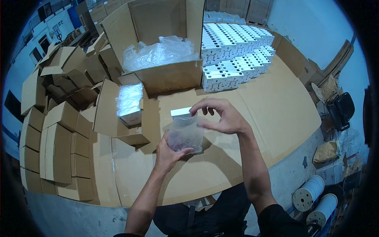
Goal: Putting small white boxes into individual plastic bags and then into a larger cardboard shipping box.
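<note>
A translucent plastic bag (184, 136) stands over the cardboard-covered table in front of me, with a small white box (181, 112) partly inside it, its top end showing at the bag's mouth. My left hand (169, 152) is closed round the lower left of the bag, thumb across its front. At the upper right of the bag is my right hand (221, 116), thumb and fingers spread apart. Its index fingertip is by the box's corner and its thumb by the bag's edge; whether they touch is hard to tell.
Left of my hands is an open carton (144, 136) holding bagged boxes (130, 104). Behind stands a large carton (169, 77) of loose plastic bags (160, 53). Stacked white boxes (223, 81) fill the back right. Folded brown cartons (59, 150) pile up at left; cable spools (308, 193) are at lower right.
</note>
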